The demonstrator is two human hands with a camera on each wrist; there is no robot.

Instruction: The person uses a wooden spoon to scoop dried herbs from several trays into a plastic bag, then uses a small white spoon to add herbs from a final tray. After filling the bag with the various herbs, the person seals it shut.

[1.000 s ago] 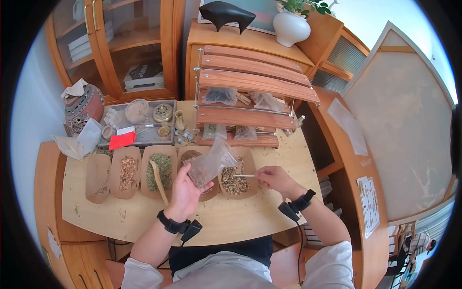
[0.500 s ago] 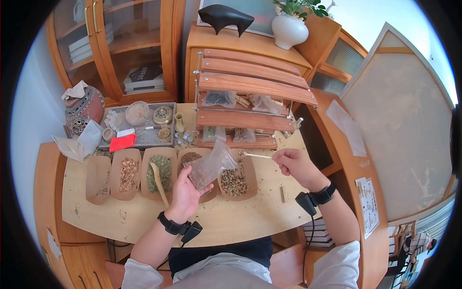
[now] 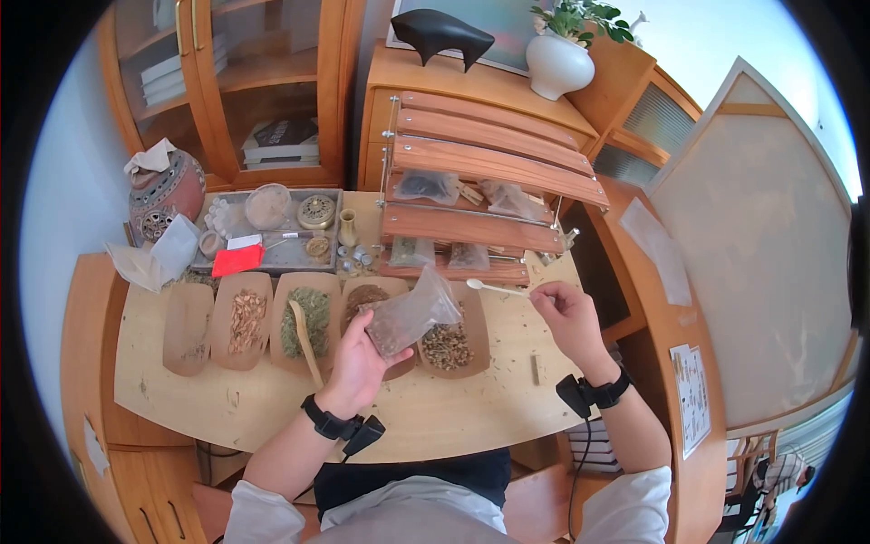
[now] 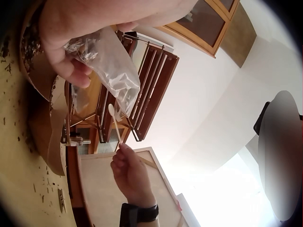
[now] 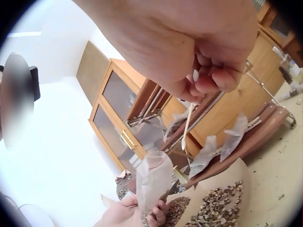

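My left hand (image 3: 358, 367) holds a clear plastic bag (image 3: 412, 313) over the paper trays. Bits of dried material lie in the bag's lower end, and its mouth points up and to the right. Between thumb and fingers, my right hand (image 3: 573, 326) pinches a small pale spoon (image 3: 500, 288) by its handle. The spoon's bowl (image 5: 184, 143) points toward the bag and is apart from it. Below the bag and spoon stands the rightmost paper tray (image 3: 478, 340), with chopped dried herbs (image 5: 220, 204) in it.
More paper trays stand leftward, holding reddish chips (image 3: 246, 322), green leaves (image 3: 311, 331) and a wooden scoop (image 3: 305, 340). Behind are a grey tray (image 3: 272, 265), a round pot (image 3: 168, 195) and a slatted wooden rack (image 3: 480, 222) with bags. A clothespin (image 3: 536, 369) lies at right.
My right hand has lifted the spoon from the rightmost tray and moved it up and to the right. My left hand keeps the bag in nearly the same place; the head view has shifted slightly.
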